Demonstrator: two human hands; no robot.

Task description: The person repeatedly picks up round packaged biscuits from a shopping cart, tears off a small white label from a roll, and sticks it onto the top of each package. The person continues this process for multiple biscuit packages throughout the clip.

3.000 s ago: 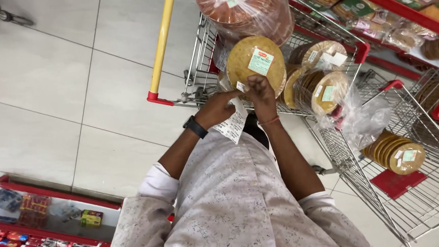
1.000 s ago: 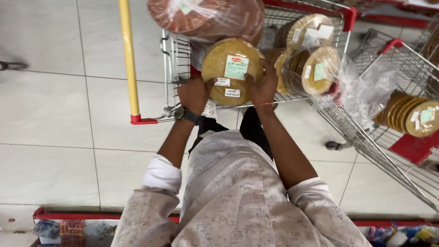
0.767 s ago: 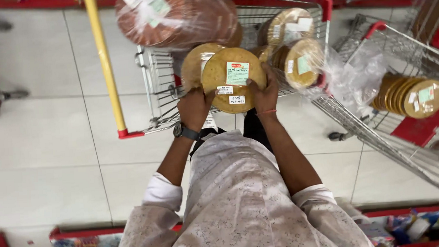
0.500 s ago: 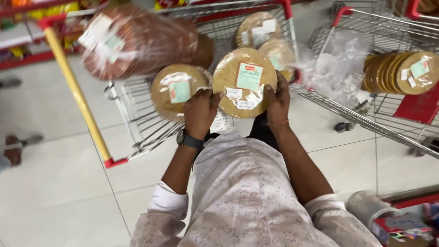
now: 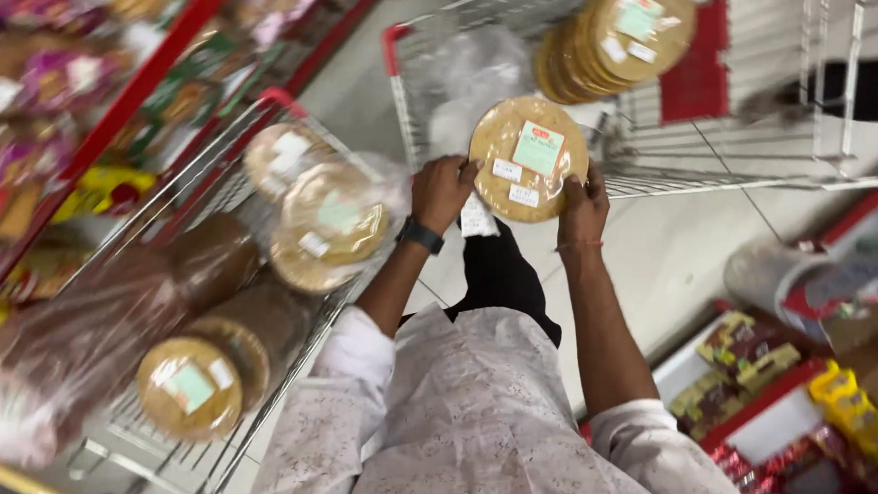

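The person holds a round flatbread pack (image 5: 529,159) w/ both hands, out in front of the chest, over the tiled floor (image 5: 679,244). Left hand (image 5: 442,192) is closed on the pack's left edge, fingers curled round the rim; a dark wristwatch (image 5: 419,235) sits on that wrist. Right hand (image 5: 583,207) clamps the lower-right edge, thumb on the face. A small white paper slip (image 5: 476,215) hangs just below the pack, between the hands; which hand pinches it can't be made out.

The pack is a disc, so no long axis; its labelled face is turned up toward the camera, a green label and white stickers showing.

Relative to the pack: straight beyond it, touching or nearly so at the top edge, stands a wire trolley (image 5: 735,171) w/ a red handle corner. Inside, up and right of the pack, a stack of similar round packs (image 5: 613,32) leans on edge, w/ crumpled clear plastic (image 5: 465,75) to the stack's left. Both hands are abt equally near; the right is slightly closer to the trolley's open basket.

Left of the pack is a second trolley (image 5: 206,189), blurred, w/ more round packs (image 5: 323,223) and big brown bagged loaves. Below-right of the pack: a red display bin (image 5: 767,400) of wrapped goods.
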